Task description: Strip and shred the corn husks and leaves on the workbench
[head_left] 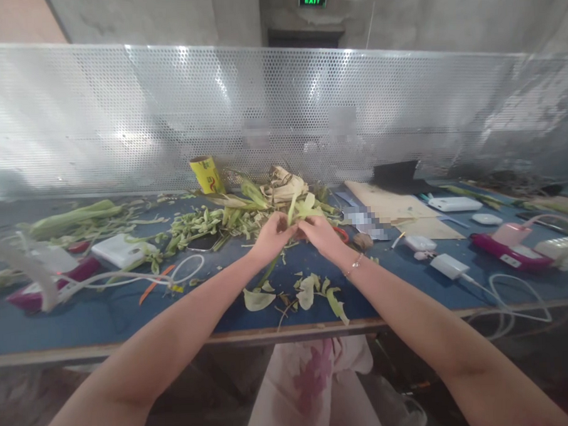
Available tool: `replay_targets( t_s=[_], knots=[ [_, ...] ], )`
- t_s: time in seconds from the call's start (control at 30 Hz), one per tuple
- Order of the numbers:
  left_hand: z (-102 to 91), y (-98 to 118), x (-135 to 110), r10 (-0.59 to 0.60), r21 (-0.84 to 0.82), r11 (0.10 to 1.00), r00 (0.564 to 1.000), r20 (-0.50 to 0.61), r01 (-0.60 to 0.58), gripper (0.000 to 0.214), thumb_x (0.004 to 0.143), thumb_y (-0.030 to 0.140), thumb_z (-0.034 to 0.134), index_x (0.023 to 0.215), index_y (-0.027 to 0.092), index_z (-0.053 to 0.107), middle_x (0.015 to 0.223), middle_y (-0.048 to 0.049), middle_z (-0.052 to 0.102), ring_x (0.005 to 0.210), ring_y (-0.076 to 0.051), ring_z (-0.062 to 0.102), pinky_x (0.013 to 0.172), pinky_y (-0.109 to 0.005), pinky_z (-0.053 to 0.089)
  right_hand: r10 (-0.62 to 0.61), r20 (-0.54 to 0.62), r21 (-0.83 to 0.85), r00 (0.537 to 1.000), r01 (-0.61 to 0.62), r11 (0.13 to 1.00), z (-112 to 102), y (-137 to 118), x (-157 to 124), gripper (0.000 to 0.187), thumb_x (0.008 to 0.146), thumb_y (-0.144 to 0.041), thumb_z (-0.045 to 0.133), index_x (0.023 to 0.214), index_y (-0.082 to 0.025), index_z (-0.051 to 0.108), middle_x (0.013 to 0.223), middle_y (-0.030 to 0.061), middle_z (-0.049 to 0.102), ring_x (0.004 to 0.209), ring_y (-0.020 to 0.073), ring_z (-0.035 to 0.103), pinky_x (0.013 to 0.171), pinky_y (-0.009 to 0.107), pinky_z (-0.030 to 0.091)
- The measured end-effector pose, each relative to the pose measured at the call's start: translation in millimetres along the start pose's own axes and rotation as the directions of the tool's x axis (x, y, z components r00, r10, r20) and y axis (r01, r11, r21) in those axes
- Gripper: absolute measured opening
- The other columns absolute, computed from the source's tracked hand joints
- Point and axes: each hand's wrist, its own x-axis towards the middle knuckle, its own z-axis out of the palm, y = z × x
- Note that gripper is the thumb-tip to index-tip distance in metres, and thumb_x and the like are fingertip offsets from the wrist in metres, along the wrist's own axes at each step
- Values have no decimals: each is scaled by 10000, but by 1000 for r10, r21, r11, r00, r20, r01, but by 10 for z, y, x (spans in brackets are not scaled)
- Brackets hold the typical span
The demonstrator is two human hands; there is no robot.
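Note:
Above the blue tabletop, my left hand (272,237) and my right hand (321,236) are close together, fingers pinched on a pale green leafy stem (306,206). Its pale leaves spread upward past the fingertips, while a thin green stalk hangs below my left hand. The exact grip is partly hidden by the fingers. Just behind lie green plant cuttings (197,226) and a crumpled dry husk (283,186). Loose torn leaves (306,292) are scattered nearer the table's front edge. Beside my right hand shows a red-orange loop (342,234), partly covered.
A yellow cylinder (207,174) stands against the perforated metal screen (166,111). Purple power strips (511,251) with white cables sit at both sides. To the right are brown paper (382,202) and a white charger (449,266); a white box (123,250) is left.

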Motion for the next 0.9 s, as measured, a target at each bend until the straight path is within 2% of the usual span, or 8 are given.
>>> replay_targets(
  t_s=[0.13,0.23,0.4,0.5,0.6,0.73,0.9],
  knots=[
    [-57,23,34,51,104,993,998,37,-54,177,708,315,618,749,159,545,661,7,541,631,-118,493,594,-231,408,-32,82,37,996,30,999,-11,-96,-40,64,703,-247,557,683,-187,569,680,23,625,652,179,623,688,363,520],
    [-68,39,41,48,107,993,998,37,-52,164,739,320,566,765,158,571,691,-4,569,640,-126,507,576,-228,415,-81,29,-27,996,81,996,3,-193,-90,119,683,-255,588,783,-191,573,736,18,637,679,176,625,701,357,515],
    [-10,69,21,-62,-132,990,998,-21,59,173,729,333,572,726,162,543,601,24,523,495,-85,455,473,-210,407,-186,-78,-179,979,170,969,-2,-251,-138,157,656,-273,621,720,-184,508,638,-7,591,609,152,580,614,290,472],
    [19,95,10,-132,-278,954,989,-61,110,204,688,338,625,702,161,524,576,35,502,470,-66,447,457,-194,416,-283,-62,-292,957,253,922,-9,-261,-164,157,663,-272,616,661,-186,484,622,-11,565,581,134,535,574,261,433],
    [30,121,3,-173,-376,916,983,-65,137,225,656,330,660,710,160,524,570,38,503,474,-60,466,451,-178,417,-380,-33,-308,925,352,884,-9,-268,-187,141,678,-250,598,657,-193,471,682,1,592,617,130,541,595,256,434],
    [36,131,5,-199,-414,897,977,-70,153,227,648,317,668,715,155,524,565,40,498,463,-53,460,433,-167,404,-438,10,-295,899,421,858,-18,-254,-196,130,690,-232,594,664,-195,471,728,20,620,675,140,567,630,262,443],
    [42,102,13,-187,-412,902,977,-97,132,243,648,338,669,729,160,525,585,43,497,473,-54,462,444,-172,403,-444,21,-269,896,433,860,-31,-230,-201,136,690,-236,605,668,-191,478,732,25,626,701,148,590,646,268,448]
  ],
)
